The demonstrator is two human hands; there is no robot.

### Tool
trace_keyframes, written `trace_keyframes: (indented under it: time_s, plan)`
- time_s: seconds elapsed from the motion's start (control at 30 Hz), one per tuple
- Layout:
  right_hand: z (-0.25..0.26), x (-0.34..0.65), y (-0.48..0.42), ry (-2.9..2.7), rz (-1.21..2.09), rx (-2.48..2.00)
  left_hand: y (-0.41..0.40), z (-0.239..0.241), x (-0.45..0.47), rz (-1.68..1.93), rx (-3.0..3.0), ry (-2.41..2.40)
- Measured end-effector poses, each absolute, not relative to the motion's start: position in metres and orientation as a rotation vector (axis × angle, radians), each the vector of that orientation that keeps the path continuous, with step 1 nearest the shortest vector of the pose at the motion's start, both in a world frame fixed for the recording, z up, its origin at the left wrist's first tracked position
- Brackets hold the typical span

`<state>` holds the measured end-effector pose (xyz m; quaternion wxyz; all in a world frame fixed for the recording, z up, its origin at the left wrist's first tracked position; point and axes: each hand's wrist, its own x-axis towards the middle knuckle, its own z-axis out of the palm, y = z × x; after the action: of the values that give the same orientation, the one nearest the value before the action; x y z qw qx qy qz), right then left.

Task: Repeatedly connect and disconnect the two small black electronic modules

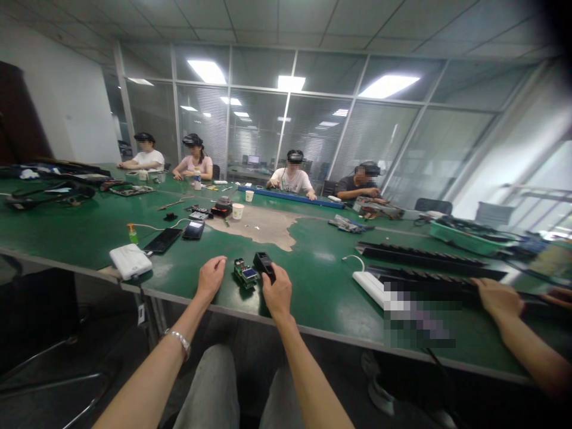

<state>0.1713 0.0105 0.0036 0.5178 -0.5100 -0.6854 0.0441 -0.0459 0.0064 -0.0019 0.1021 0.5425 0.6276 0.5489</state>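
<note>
My right hand (277,291) grips a small black plastic casing (263,262) by its near right side and holds it tilted just above the green table. Left of the casing lies a small green circuit board (245,274) with a little screen on it; neither hand touches it. My left hand (211,277) rests at the table's front edge, left of the board, its fingers curled together. Nothing shows in it, and a metal-banded watch or bracelet is on that wrist.
On the left lie a white power bank (131,261), two dark phones and a small green bottle (133,233). Paper cups (238,211) stand further back. A white power strip (370,288) and long black toothed rails (424,253) lie right, near another person's hand (498,298). Several people sit opposite.
</note>
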Motion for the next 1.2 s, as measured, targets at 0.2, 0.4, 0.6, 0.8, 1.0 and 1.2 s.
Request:
trace_keyframes:
  time_s: [0.2,0.4,0.6,0.8,1.0,1.2]
  plan:
    - [0.033,0.158,0.002,-1.592,0.177,-1.102,0.01,-0.003,-0.046,1.824,1.182,1.48]
    - [0.045,0.134,-0.009,-1.765,0.219,-1.067,0.012,-0.003,-0.047,1.901,0.876,1.131]
    - [0.032,0.129,-0.011,-1.895,0.197,-1.136,0.01,-0.001,-0.047,1.904,0.825,1.073]
    - [0.029,0.128,-0.01,-1.908,0.121,-1.185,0.009,-0.001,-0.046,1.883,0.887,1.15]
    - [0.024,0.126,-0.016,-1.97,0.113,-1.218,0.01,-0.005,-0.045,1.769,1.244,1.473]
    - [0.019,0.125,-0.022,-1.955,0.095,-1.214,0.008,-0.005,-0.049,1.662,1.55,1.688]
